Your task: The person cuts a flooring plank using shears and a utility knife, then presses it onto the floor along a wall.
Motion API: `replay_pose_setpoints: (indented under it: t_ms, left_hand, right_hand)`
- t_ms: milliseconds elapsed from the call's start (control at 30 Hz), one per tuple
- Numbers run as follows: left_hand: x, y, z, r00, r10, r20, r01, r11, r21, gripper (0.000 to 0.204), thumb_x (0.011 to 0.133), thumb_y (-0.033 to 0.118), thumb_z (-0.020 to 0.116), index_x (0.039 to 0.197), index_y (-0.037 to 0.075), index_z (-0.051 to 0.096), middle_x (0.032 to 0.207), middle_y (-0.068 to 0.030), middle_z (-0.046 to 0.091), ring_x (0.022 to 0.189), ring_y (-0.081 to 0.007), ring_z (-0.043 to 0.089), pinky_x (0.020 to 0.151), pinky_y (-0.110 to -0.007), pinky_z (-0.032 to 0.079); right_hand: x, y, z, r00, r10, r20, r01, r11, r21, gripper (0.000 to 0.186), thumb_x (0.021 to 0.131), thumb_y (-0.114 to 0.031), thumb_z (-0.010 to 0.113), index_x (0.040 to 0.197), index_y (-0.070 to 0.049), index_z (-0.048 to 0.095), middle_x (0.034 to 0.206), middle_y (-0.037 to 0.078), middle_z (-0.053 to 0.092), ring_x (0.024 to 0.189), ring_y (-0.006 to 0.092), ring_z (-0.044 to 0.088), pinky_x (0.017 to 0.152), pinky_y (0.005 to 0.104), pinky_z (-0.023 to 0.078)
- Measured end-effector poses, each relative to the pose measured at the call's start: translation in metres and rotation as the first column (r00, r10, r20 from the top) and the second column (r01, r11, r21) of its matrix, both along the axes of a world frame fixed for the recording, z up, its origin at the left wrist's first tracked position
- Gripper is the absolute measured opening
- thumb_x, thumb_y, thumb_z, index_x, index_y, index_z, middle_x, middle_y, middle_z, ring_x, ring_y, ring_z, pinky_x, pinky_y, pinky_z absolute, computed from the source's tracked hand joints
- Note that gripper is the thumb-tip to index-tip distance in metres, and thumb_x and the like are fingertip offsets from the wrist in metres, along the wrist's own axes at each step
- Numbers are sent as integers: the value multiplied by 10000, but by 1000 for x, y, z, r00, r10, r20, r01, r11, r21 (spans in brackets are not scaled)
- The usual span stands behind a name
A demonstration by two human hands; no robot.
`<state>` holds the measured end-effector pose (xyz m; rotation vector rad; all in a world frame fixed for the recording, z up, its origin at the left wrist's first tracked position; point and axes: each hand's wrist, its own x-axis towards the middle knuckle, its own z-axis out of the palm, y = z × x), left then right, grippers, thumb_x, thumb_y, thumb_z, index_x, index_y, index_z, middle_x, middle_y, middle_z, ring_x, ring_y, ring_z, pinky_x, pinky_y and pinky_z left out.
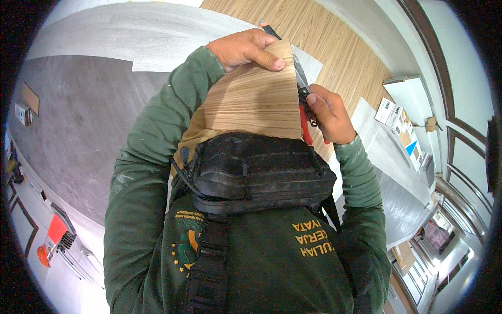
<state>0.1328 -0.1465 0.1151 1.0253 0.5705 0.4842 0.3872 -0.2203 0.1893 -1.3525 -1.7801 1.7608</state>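
My left hand [248,49] is closed on the upper edge of a wood-grain flooring piece [251,104], thumb on its face. Its lower end rests against the black chest bag [256,170]. Along the right edge of the piece, my right hand [333,112] is closed round a pair of red-handled snips [305,118]. Their grey blades point up past the edge; whether they bite into it I cannot tell. Behind my left fingers shows a black tool with an orange tip [267,29], its lower part hidden.
Wood-grain planks [355,42] cover the floor ahead, with pale grey planks [104,31] at the far left. A dark grey floor [83,125] spreads at left. Cartons [400,125] stand by the right wall. An orange helmet [44,256] sits at lower left.
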Motion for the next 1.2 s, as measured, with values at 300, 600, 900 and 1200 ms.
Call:
replay_pose_setpoints:
  t_ms: [300, 600, 900, 1200]
  left_hand:
    - [-1, 0, 3, 997, -19, 69, 22, 999, -47, 329, 804, 200, 771, 1032, -17, 676, 939, -49, 709, 831, -130, 663, 798, -283, 521]
    - [1, 0, 3, 996, -16, 93, 25, 995, -93, 352, 802, 194, 772, 1055, -23, 660, 942, -55, 710, 833, -130, 663, 808, -287, 523]
    - [2, 0, 3, 995, 19, 94, -15, 998, -53, 399, 792, 223, 785, 1071, -30, 652, 956, -51, 707, 816, -129, 661, 790, -274, 523]
    - [6, -1, 11, 975, 107, -195, -77, 985, 155, 365, 819, 221, 773, 1066, -32, 683, 894, -42, 701, 789, -106, 634, 749, -258, 500]
  right_hand:
    - [4, 5, -3, 999, 9, -38, -12, 997, -81, 303, 1020, -279, 450, 894, -37, 582, 726, 34, 624, 647, 102, 550, 582, 267, 429]
    - [5, 5, -14, 998, -22, -65, 20, 999, -42, 397, 992, -393, 478, 914, -20, 588, 625, -30, 480, 537, 57, 402, 480, 230, 290]
    - [5, 4, -29, 985, -59, -163, 44, 994, -98, 432, 987, -436, 482, 945, -16, 574, 652, -22, 504, 546, 57, 426, 488, 227, 317]
    - [-9, 9, 3, 998, -8, 68, -1, 990, 138, 270, 1033, -253, 469, 873, -42, 524, 578, 49, 534, 453, 129, 508, 431, 302, 394]
